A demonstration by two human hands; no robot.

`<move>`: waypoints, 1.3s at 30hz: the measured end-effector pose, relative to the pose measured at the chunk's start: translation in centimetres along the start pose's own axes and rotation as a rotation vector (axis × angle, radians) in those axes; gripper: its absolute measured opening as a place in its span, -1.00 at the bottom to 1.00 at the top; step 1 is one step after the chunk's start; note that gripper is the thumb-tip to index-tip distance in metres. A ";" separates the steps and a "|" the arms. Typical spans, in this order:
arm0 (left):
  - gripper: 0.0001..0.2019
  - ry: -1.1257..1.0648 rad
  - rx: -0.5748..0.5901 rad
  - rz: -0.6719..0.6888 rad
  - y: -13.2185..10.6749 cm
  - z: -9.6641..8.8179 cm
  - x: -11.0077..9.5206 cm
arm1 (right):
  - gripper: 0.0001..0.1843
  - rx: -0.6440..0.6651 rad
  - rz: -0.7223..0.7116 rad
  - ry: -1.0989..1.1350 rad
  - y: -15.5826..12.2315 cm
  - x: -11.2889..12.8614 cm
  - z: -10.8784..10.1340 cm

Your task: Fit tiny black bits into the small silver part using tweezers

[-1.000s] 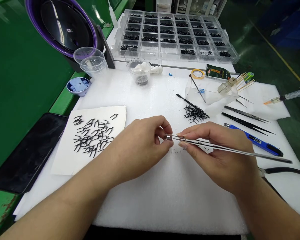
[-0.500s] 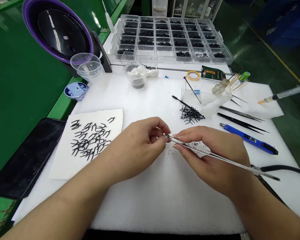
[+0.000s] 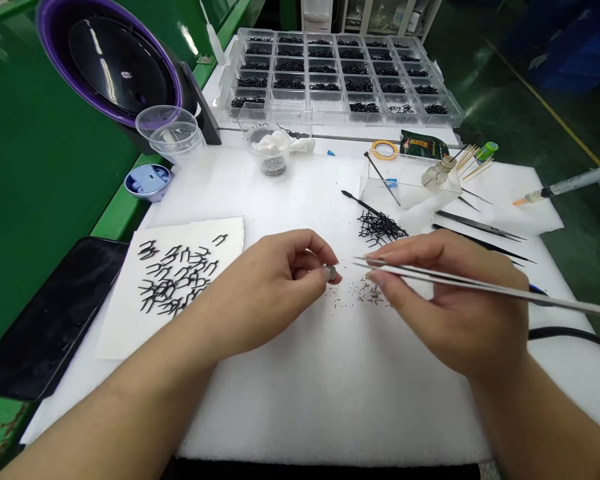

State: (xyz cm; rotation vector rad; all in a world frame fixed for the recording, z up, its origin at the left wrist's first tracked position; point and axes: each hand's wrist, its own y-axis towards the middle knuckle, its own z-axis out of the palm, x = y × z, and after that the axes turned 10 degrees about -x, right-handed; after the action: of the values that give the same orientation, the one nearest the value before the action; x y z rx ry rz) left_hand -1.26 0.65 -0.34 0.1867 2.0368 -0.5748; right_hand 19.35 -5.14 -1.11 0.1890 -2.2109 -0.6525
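Between thumb and fingers, my left hand (image 3: pixel 275 293) pinches a small greyish round piece (image 3: pixel 331 272), partly hidden by the fingertips. My right hand (image 3: pixel 450 300) grips metal tweezers (image 3: pixel 460 281), whose tips point left, a short distance from that piece. Tiny dark bits (image 3: pixel 367 293) lie scattered on the white foam sheet (image 3: pixel 330 400) below. Just beyond my right hand is a heap of small black forked pieces (image 3: pixel 380 228). More black forked pieces (image 3: pixel 180 275) are spread over a white card (image 3: pixel 125 327) left of my left hand.
At the back stands a clear compartment box (image 3: pixel 330 100) with black pieces. A purple-rimmed black device (image 3: pixel 115 60), clear cups (image 3: pixel 173 133) and a dark tray (image 3: pixel 45 320) are on the left. To the right lie dark tweezers (image 3: pixel 480 225), a syringe (image 3: pixel 565 183) and a glass bottle (image 3: pixel 437 173).
My right hand has drawn the tweezers rightward, away from the small piece, and turned them closer to level. My left hand keeps its pinch, nearly in place.
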 end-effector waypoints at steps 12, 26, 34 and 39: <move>-0.87 -0.044 -0.070 -0.004 0.1 -0.8 -0.1 | -0.91 0.133 0.207 0.001 0.1 -2.4 1.7; -0.87 -0.024 -0.080 0.020 -0.2 -1.0 0.3 | -0.90 0.137 0.225 0.001 0.3 -2.5 2.1; -0.84 -0.028 -0.082 0.018 -0.1 -1.0 0.3 | -0.91 0.142 0.231 0.014 0.2 -2.5 2.1; -0.86 -0.028 -0.091 0.025 -0.2 -1.0 0.4 | -0.91 0.138 0.222 0.015 0.2 -2.6 2.2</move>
State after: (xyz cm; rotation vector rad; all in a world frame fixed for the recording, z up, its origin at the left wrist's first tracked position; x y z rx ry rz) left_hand -2.33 0.88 -0.24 0.1489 2.0260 -0.4650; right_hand 19.46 -3.22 -3.85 0.0180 -2.2226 -0.3758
